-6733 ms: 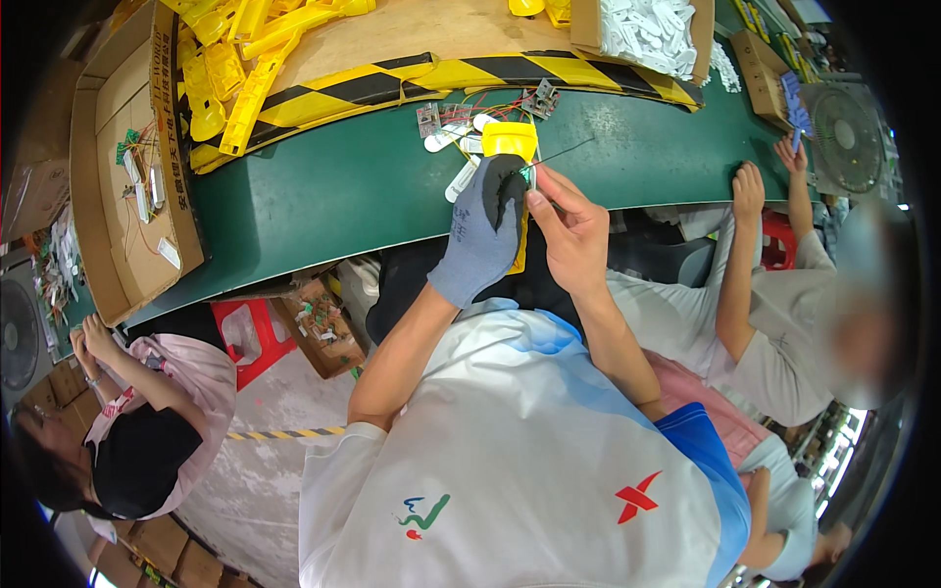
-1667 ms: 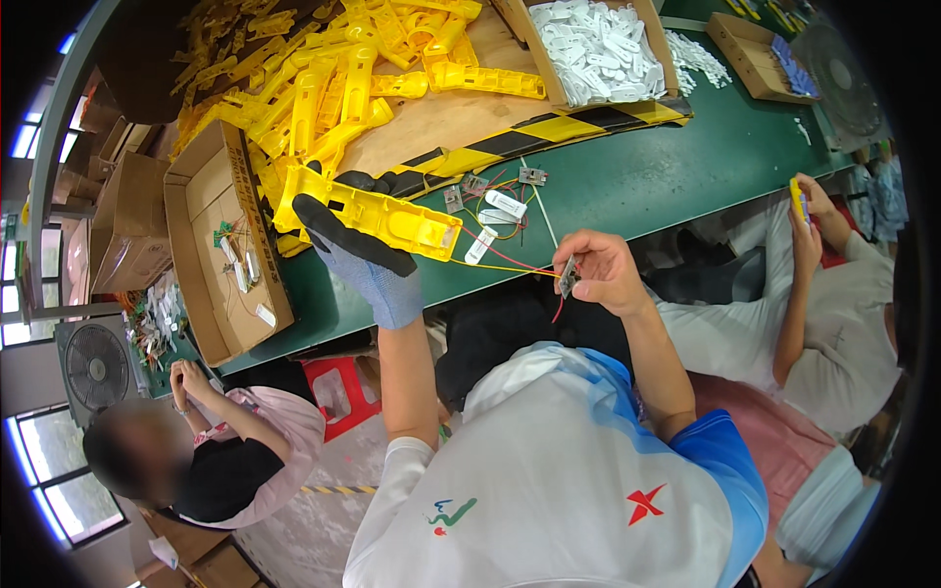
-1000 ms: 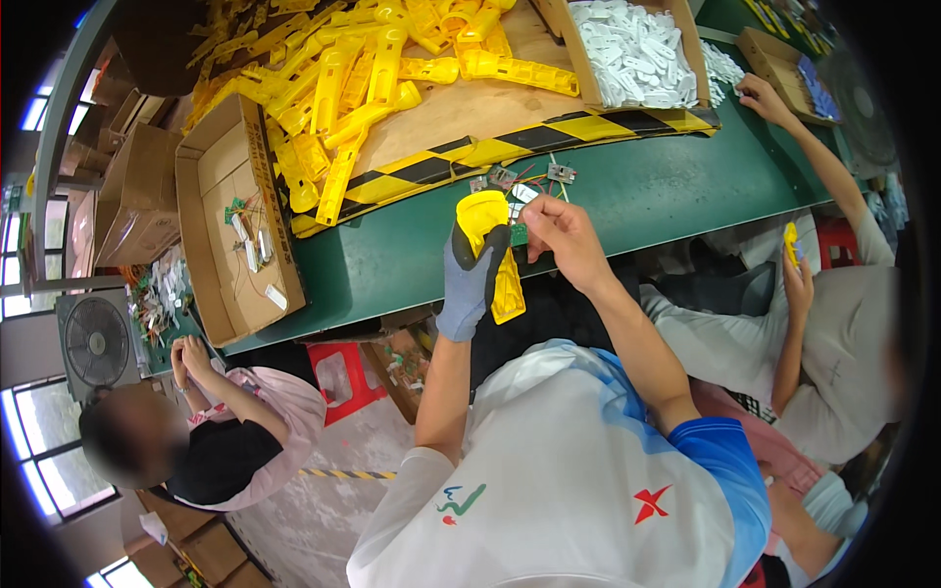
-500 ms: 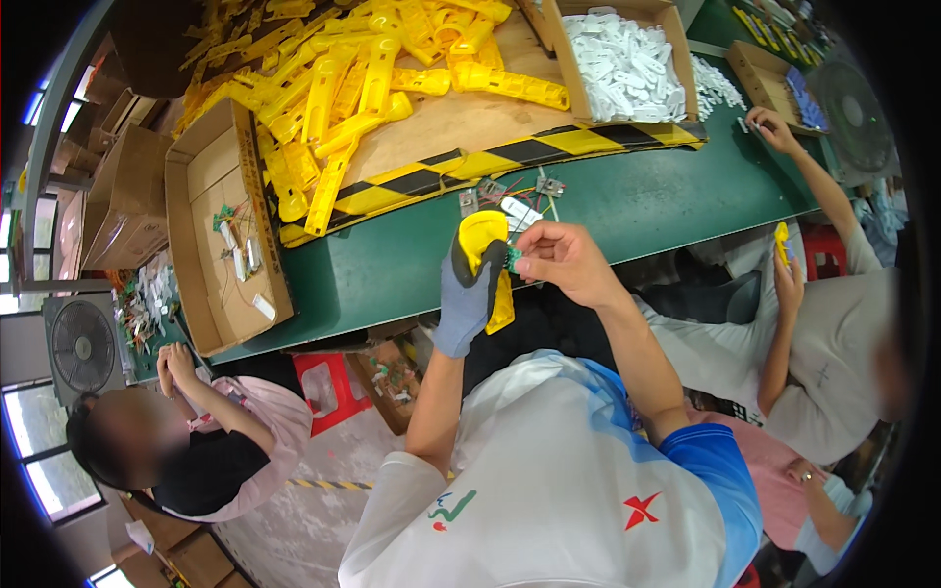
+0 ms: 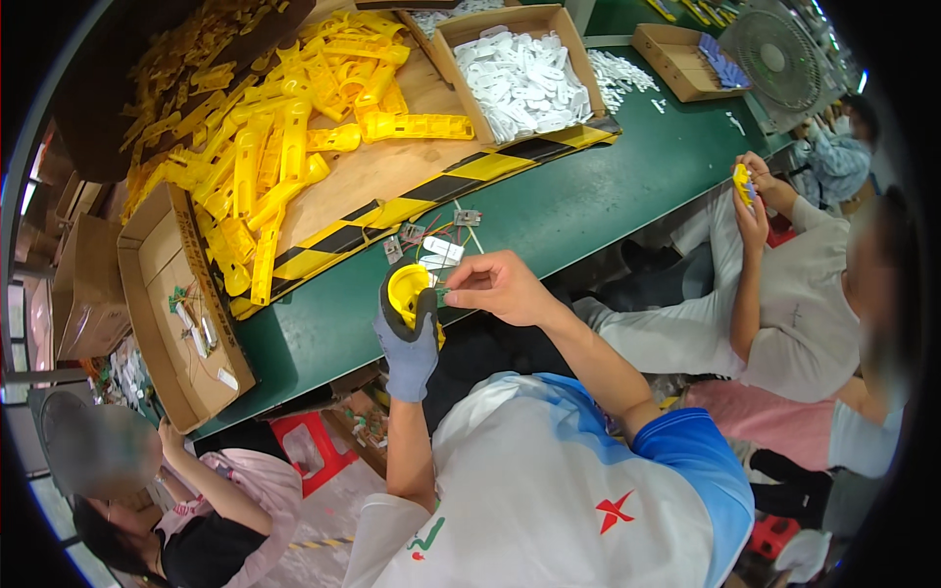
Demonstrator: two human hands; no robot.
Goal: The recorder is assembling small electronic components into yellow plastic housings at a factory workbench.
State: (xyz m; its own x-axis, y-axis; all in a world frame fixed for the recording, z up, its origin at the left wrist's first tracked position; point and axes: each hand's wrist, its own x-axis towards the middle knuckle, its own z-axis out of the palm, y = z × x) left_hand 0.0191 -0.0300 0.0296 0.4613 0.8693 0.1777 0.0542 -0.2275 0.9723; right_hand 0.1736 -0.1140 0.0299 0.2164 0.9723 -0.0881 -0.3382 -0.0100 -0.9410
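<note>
The left hand (image 5: 406, 348) is gripping a yellow shell (image 5: 409, 282), the right hand (image 5: 505, 287) pinching a green board (image 5: 441, 296); cardboard boxes (image 5: 152, 263) are holding white pieces (image 5: 520, 83), wired parts (image 5: 191, 331), blue pieces (image 5: 722, 61).

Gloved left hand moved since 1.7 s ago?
Yes: the gloved left hand has shifted right, away from the shallow cardboard box, and back from the black-and-yellow striped tape toward the body.

Yellow housing (image 5: 408, 285) now more end-on to view than a moment earlier
</note>
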